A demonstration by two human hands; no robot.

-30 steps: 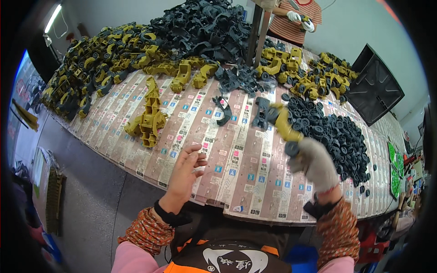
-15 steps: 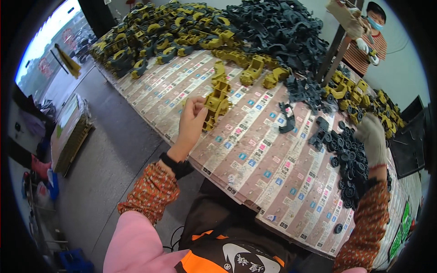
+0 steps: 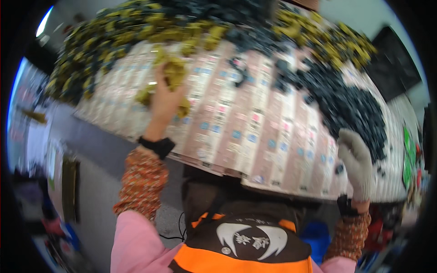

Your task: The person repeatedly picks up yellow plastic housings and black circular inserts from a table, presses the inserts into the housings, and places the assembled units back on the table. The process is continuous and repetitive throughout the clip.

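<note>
The whole view is smeared by motion. My bare left hand (image 3: 165,98) is closed around a yellow plastic toy-vehicle part (image 3: 175,73), above the left part of the table. More yellow parts lie right beside that hand, blurred into one another. Over the table's right side is my right hand (image 3: 356,164), in a pale knitted glove. Its fingers look bent, but blur hides whether anything is between them. A long heap of small black toy wheels (image 3: 353,104) spreads just beyond the glove. One loose black wheel (image 3: 339,169) lies by its thumb side.
Printed sheets cover the table (image 3: 214,136). Yellow and dark toy parts (image 3: 109,41) are heaped at the far left, dark plastic parts (image 3: 218,11) at the back. Another yellow pile (image 3: 323,36) sits at the far right, near a black panel (image 3: 392,63). The table's front edge curves before me.
The view has swung right and the table sits higher in it. My right hand has come back from the far end of the wheel heap toward the front edge. My left hand still holds the yellow part.
</note>
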